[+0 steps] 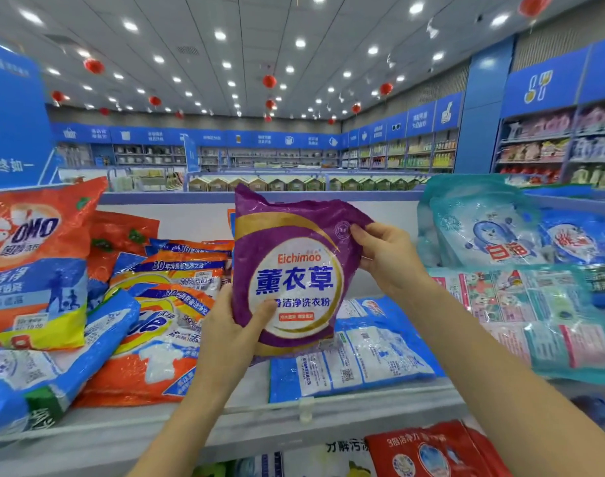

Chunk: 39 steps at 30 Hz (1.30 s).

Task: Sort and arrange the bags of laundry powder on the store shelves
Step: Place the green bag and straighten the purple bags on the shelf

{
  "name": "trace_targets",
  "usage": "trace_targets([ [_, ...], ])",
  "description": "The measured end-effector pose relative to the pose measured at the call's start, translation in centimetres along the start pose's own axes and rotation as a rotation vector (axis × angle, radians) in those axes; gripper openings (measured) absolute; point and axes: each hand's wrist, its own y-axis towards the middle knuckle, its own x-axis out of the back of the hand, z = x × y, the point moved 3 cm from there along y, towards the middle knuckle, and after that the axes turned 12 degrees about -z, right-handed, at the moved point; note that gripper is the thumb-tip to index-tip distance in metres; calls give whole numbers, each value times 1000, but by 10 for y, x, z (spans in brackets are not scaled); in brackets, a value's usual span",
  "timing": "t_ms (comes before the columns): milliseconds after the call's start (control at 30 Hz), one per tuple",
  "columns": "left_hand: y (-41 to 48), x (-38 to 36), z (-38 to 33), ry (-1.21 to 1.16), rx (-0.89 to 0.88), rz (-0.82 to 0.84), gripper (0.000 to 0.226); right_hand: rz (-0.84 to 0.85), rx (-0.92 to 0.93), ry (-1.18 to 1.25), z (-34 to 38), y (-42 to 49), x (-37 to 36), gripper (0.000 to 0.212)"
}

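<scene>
I hold a purple bag of laundry powder (295,270) upright above the middle of the top shelf (259,413). My left hand (230,330) grips its lower left corner, thumb on the front. My right hand (385,254) pinches its upper right edge. Under the purple bag lies a blue bag (356,352), flat on the shelf. To the left lies a pile of orange-and-yellow bags (163,304), and a large orange OMO bag (32,266) leans upright at the far left.
Pale blue and teal bags (500,232) stand and lie on the right side of the shelf. A blue bag (56,359) lies across the front left. A red bag (431,452) sits on the shelf below. Store aisles and wall shelves stretch behind.
</scene>
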Motion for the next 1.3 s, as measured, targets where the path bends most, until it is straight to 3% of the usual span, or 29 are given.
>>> trace_targets([
  [133, -2, 0, -4, -13, -28, 20, 37, -43, -9, 55, -9, -7, 6, 17],
  [267, -2, 3, -2, -17, -17, 15, 37, 0, -35, -63, -21, -14, 2, 22],
  [533, -8, 9, 0, -2, -85, 47, 36, -231, -15, -105, -3, -7, -3, 27],
  [667, -4, 13, 6, -30, -30, 1, 29, -142, 11, -113, 0, -11, -12, 19],
  [733, -3, 13, 7, -34, -26, -4, 26, -193, 210, -297, 11, -10, -10, 9],
  [800, -2, 11, 6, -18, -44, 2, 25, -221, 590, -640, 28, -13, -18, 22],
  [867, -2, 8, 2, 3, -69, 17, 26, -51, 865, -841, 38, -21, -42, 42],
  [933, -2, 4, -3, 32, -103, 37, 28, 115, 960, -1027, 39, -27, -68, 40],
  [1033, -1, 3, -5, 42, -110, 49, 29, 155, 923, -1063, 40, -26, -82, 31],
  [1200, 3, 10, -5, 40, -108, 63, 50, 219, 655, -713, 49, -20, -84, 19],
  [1300, 0, 11, -3, 36, -109, 64, 50, 304, 582, -628, 50, -22, -87, 29],
])
